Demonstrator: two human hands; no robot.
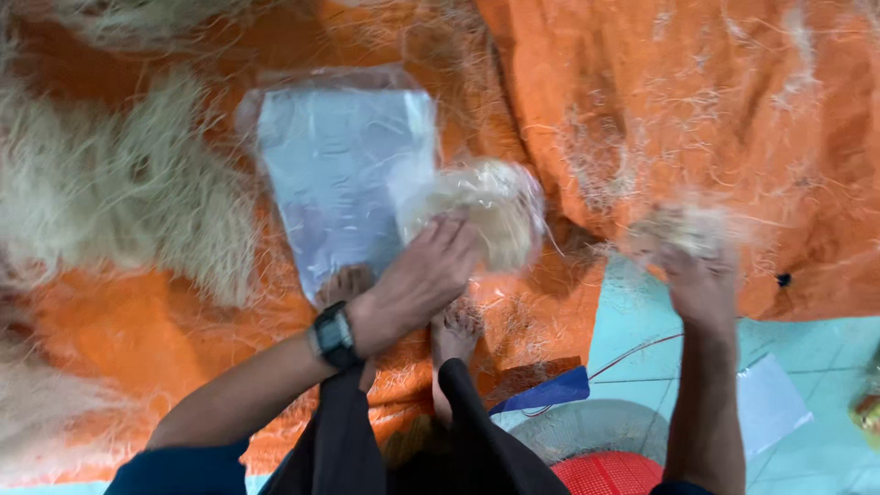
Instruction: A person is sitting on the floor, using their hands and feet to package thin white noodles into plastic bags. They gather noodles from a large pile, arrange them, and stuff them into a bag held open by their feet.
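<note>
The bagged noodle bundle (481,209) lies under the left hand (417,280), apparently in its grip.

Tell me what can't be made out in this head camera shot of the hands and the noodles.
- Right hand: motion blur smears it and the pale clump at its fingertips; its grip cannot be judged.
- Left hand: it covers the near edge of the bagged noodle bundle, hiding the contact.
- Red basket: cut off by the bottom edge.
- Loose noodle pile: runs past the left edge.
</note>
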